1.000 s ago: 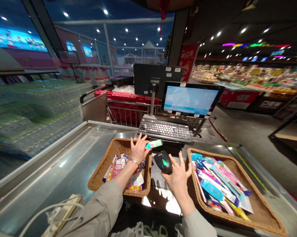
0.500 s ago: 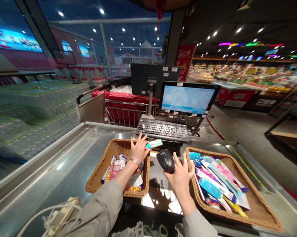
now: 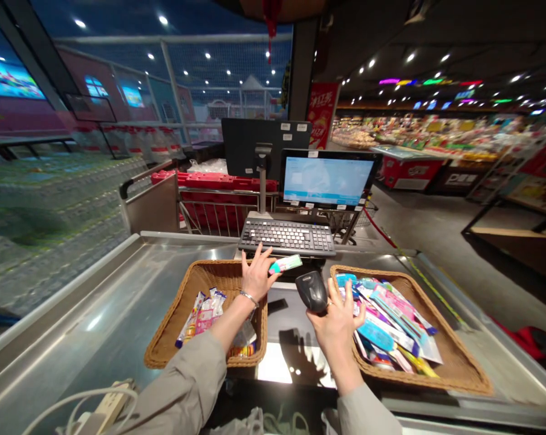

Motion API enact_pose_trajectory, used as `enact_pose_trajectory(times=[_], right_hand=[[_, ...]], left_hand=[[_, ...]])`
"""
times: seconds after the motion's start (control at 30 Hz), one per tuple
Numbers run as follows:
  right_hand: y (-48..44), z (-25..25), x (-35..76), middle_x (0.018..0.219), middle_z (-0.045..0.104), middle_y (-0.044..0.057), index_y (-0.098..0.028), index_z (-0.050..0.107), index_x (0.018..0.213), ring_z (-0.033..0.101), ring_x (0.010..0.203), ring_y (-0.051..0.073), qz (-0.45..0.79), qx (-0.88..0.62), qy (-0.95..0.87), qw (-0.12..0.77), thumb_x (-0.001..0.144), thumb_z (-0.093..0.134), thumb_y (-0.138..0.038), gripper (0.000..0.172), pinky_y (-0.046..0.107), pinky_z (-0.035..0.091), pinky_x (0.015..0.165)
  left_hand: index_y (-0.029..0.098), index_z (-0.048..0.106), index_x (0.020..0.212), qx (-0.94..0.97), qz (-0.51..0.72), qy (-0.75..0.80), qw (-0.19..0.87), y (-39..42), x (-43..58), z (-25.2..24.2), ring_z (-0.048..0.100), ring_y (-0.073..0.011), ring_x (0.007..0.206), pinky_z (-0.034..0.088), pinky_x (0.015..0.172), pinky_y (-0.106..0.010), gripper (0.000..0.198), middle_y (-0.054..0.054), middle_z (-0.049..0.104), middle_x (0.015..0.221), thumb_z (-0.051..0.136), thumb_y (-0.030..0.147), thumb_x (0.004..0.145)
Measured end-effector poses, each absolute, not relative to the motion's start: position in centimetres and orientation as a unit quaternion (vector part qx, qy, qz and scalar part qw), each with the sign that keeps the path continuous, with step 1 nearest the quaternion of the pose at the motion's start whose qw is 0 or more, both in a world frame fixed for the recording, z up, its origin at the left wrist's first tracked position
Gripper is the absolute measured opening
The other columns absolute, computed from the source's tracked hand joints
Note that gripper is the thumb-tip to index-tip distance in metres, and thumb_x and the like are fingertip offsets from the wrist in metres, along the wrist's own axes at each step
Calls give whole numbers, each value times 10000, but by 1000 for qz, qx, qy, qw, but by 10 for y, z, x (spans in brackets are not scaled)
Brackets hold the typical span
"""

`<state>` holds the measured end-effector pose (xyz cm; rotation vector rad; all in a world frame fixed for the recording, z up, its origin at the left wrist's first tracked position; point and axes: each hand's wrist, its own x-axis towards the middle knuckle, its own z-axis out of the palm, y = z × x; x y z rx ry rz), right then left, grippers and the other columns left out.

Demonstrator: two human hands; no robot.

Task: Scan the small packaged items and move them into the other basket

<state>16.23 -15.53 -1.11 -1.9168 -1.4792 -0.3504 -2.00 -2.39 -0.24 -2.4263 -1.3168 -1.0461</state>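
Between the thumb and fingers of my left hand (image 3: 256,275) is a small, narrow package (image 3: 288,264), white and green with some pink; its exact kind is unclear. That hand is raised over the right side of the left wicker basket (image 3: 170,323), which contains several small wrapped packets (image 3: 208,311). My right hand (image 3: 336,326) grips a black barcode scanner (image 3: 312,292), its head angled up and leftward, a short gap from the package. Beside this hand stands the right wicker basket (image 3: 463,371), holding many packaged items (image 3: 390,323) in blue, pink and white.
A keyboard (image 3: 287,236) lies beyond the baskets, with a lit monitor (image 3: 328,181) and a second dark screen (image 3: 266,145) behind it. A power strip (image 3: 112,402) with white cables is at lower left on the metal counter (image 3: 104,308). Past the counter is a shopping cart (image 3: 218,211).
The view has turned slightly right, so the surroundings appear shifted left. My right hand and scanner have moved rightward, nearer the right basket. My left hand still holds the package.
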Motion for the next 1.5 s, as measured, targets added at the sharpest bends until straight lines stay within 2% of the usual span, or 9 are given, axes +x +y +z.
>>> enact_pose_trajectory(times=[0.23,0.47,0.7,1.03,1.17,1.3,1.5], right_hand=[[-162,-14,175,1369,565,31,-244,691,1040,229,1435,323,-157,-751,-541,343,766,583,-298,299,545,256,1059],[-171,-11,188,1329,597,52,-220,710,874,224,1431,341,-171,-766,-515,343,788,595,-366,204,548,242,1067],[-180,-10,199,1326,596,81,-212,702,860,237,1422,348,-180,-774,-496,350,803,587,-396,224,559,241,1061],[-191,-11,217,1301,616,71,-206,702,888,256,1414,325,-211,-794,-454,345,804,588,-371,217,537,245,1070],[-197,-13,226,1313,606,75,-217,704,942,239,1416,330,-206,-803,-443,342,808,589,-421,270,526,239,1056],[-203,-16,235,1305,605,106,-211,706,945,226,1412,345,-195,-820,-424,332,800,582,-500,346,544,213,1044],[-213,-15,244,1271,626,124,-197,690,969,264,1399,334,-223,-831,-396,321,828,544,-475,344,584,143,1066]], left_hand=[[236,638,1070,-831,-357,-419,83,-21,-1,0,361,-342,1398,115,1141,-681,302,-129,591,1352,685,379,808],[239,627,1070,-843,-365,-389,74,-20,22,1,364,-330,1399,121,1148,-676,297,-112,589,1358,679,378,812],[243,629,1069,-858,-362,-361,59,-21,44,4,366,-324,1399,109,1152,-675,292,-108,590,1358,677,376,814],[238,633,1070,-875,-364,-314,57,-23,76,4,377,-315,1394,126,1146,-673,262,-108,606,1339,655,341,830],[242,623,1079,-883,-361,-297,48,-23,92,5,374,-310,1397,129,1143,-680,255,-92,605,1344,638,336,843],[240,625,1079,-892,-351,-282,41,-25,108,5,368,-314,1400,139,1140,-681,247,-90,596,1355,628,324,846],[236,628,1064,-904,-338,-260,31,-29,128,6,356,-314,1406,147,1136,-684,223,-96,589,1362,606,317,858]])
